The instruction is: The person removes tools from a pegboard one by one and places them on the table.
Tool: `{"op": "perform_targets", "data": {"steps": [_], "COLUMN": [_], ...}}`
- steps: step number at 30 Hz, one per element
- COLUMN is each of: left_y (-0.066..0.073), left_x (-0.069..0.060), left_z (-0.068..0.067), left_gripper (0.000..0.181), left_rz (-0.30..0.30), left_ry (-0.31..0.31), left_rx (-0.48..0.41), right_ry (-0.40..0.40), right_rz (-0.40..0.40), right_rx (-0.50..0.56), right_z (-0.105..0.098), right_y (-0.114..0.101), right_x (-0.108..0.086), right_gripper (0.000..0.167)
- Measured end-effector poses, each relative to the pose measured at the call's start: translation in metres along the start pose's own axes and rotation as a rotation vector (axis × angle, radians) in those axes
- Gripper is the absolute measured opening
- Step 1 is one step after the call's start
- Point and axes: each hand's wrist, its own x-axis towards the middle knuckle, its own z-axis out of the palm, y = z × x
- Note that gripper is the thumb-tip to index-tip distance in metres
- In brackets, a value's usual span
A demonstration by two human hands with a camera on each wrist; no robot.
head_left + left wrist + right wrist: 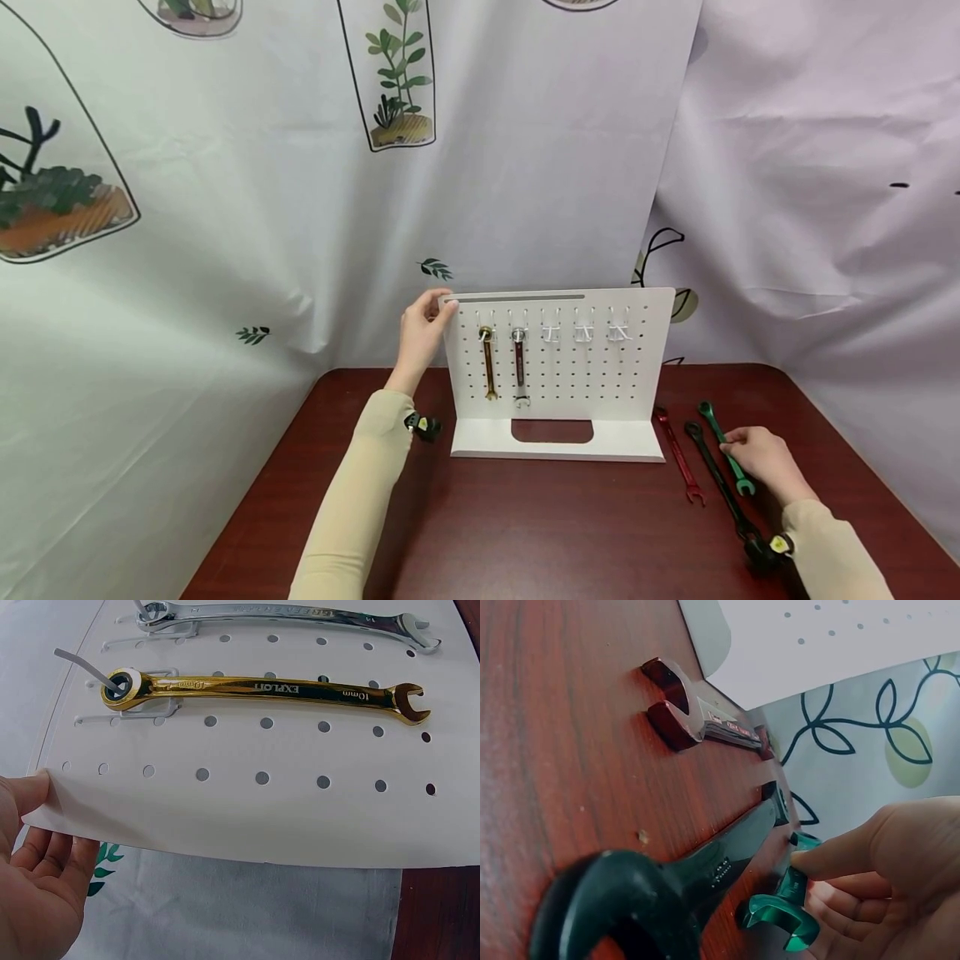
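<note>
A white pegboard stand [558, 437] is upright on the table. My left hand [422, 337] grips its upper left corner, thumb on the front and fingers behind, as the left wrist view also shows. Two combination wrenches hang on its hooks: a gold wrench [270, 688] at the far left and a silver wrench [300, 613] beside it. At the right, my right hand [763, 460] pinches a green wrench [784, 915] by its shaft. Left of that lie a black wrench [716, 471] and a red wrench [681, 458], the red one nearest the stand.
Three clear hooks [583, 333] on the pegboard's right half hold nothing. Behind the dark red table [555, 525] hangs a white curtain [540, 192] printed with plants. The stand has a cut-out in its base.
</note>
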Motion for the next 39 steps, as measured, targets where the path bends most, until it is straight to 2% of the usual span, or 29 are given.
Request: {"op": "perform_targets", "data": {"steps": [31,39], "left_y": [0.0015,0.0016], "left_x": [-0.0011,-0.0011], "left_z": [-0.0019,-0.0013], "left_gripper": [0.027,0.028], "left_rz": [-0.001,0.003], "left_ry": [0.004,-0.003], "left_rx": [-0.013,0.006], "right_ry": [0.002,-0.001], "right_rz": [0.017,0.038], "right_rx": [-0.007,0.018], "right_z": [-0.0051,-0.0057], "right_y": [0.0009,-0.0023], "right_x": [0.0028,-0.0030], "right_gripper": [0.026,0.026]}}
